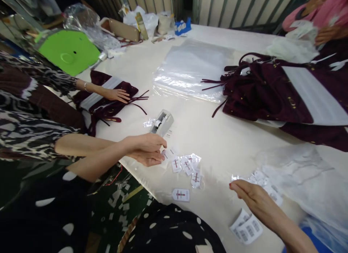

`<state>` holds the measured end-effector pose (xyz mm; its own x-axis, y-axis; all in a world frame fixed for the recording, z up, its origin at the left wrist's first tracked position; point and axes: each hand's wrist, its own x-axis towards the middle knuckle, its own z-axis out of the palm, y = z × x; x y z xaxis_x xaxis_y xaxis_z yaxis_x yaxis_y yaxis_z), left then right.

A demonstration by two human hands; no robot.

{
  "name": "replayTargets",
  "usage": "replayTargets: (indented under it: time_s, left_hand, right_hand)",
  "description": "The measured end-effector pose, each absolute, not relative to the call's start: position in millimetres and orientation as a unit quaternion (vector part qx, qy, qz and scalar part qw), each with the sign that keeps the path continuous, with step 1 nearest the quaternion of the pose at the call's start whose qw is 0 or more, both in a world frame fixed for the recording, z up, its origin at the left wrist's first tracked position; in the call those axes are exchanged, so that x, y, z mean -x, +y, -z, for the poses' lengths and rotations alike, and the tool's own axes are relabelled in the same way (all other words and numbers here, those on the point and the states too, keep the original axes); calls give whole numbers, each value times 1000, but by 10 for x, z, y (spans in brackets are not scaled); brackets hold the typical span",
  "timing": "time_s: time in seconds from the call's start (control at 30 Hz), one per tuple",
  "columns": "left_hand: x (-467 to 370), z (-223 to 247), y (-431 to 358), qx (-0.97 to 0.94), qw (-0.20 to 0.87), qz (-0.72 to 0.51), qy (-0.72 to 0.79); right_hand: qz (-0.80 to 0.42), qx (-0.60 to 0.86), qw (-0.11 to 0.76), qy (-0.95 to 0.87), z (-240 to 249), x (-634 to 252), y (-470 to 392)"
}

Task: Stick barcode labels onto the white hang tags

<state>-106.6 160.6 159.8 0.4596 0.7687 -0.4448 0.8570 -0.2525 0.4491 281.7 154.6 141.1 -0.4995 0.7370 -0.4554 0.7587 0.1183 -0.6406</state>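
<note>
My left hand lies beside the tape dispenser, with its fingers curled together. What they hold, if anything, is hidden. Just below it is a co-worker's hand from a patterned sleeve, its fingertips at a white label. Several white tags with red print lie to the right of these hands, and a single tag rests near the table edge. My right hand is stretched out and holds nothing I can see. Near its fingertips lies a pile of small bagged tags; barcode stickers lie below it.
The co-worker's other hand rests on a folded maroon garment. Clear plastic bags lie across the middle. Maroon garments are stacked on the right, near a person in pink. A green board is at the left.
</note>
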Motion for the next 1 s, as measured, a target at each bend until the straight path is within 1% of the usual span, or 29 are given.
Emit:
replayTargets:
  time_s: [0.1, 0.23, 0.37, 0.47, 0.57, 0.8, 0.9, 1.0]
  left_hand:
    - [1087, -1535, 1611, -723, 418, 62, 546]
    - [1143, -1602, 1876, -701, 451, 78, 547]
    - [1208, -1725, 2178, -687, 492, 128, 520]
    - [1225, -1825, 2233, -683, 504, 142, 510]
    - [1227, -1930, 2217, -700, 477, 159, 507]
    - [1138, -2311, 2266, -748, 325, 219, 535]
    - [1099, -2518, 2313, -753, 298, 227, 541]
    - [1074, -2704, 2355, -758, 281, 199, 553]
  right_hand:
    - [439, -504, 27, 743, -1412, -2771, 1523]
    - [445, -516, 41, 731, -1397, -2817, 1446]
    - [441, -521, 21, 730, -1360, -2863, 1395]
    - [436, -524, -3, 732, -1352, -2851, 1386]
    - [436, -522, -14, 732, -1358, -2823, 1383]
    - [449, -520, -10, 727, -1328, -2807, 1355]
    - [462, -526, -2, 714, -1324, -2811, 1344]
    - [497, -535, -16, 683, -1357, -2798, 1330]
